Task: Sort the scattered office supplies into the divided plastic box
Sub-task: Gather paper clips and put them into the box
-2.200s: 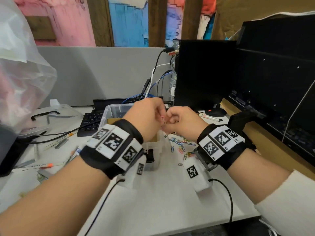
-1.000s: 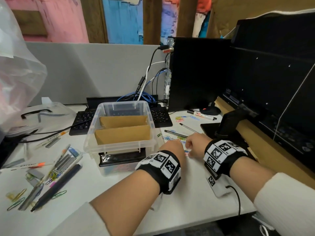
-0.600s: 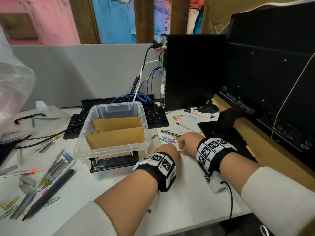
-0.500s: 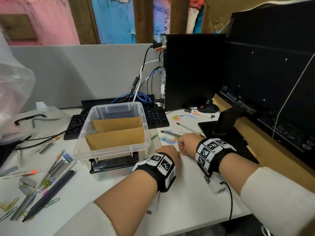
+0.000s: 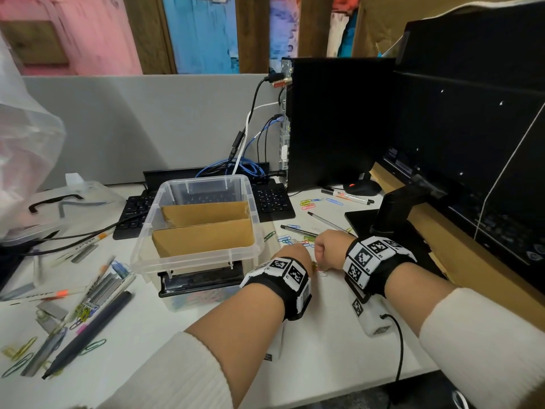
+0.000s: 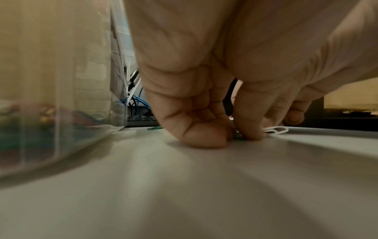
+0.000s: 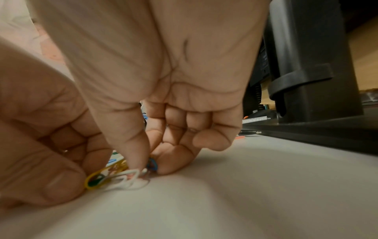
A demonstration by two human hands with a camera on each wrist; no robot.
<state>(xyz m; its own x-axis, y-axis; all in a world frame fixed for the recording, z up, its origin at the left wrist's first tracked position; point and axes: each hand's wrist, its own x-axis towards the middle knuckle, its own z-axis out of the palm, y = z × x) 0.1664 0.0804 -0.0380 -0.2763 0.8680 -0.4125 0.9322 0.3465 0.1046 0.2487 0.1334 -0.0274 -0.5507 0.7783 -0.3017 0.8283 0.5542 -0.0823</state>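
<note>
Divided plastic box (image 5: 194, 255) at 11 o'clock holds cardboard dividers (image 5: 203, 237); on the counter (image 5: 318, 343), left hand (image 6: 204, 97) pinches a green paper clip (image 6: 238, 135), right hand (image 7: 163, 113) a blue paper clip (image 7: 152, 165)

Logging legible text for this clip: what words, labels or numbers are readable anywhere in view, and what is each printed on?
"MARKER" (likely, it is small): along the white marker lying left of the plastic box.
Too small to read: the print on the second white marker near the mouse.
Too small to read: the tiny characters beside the coded squares on the right wristband and left wristband.
Nothing else carries text.
</note>
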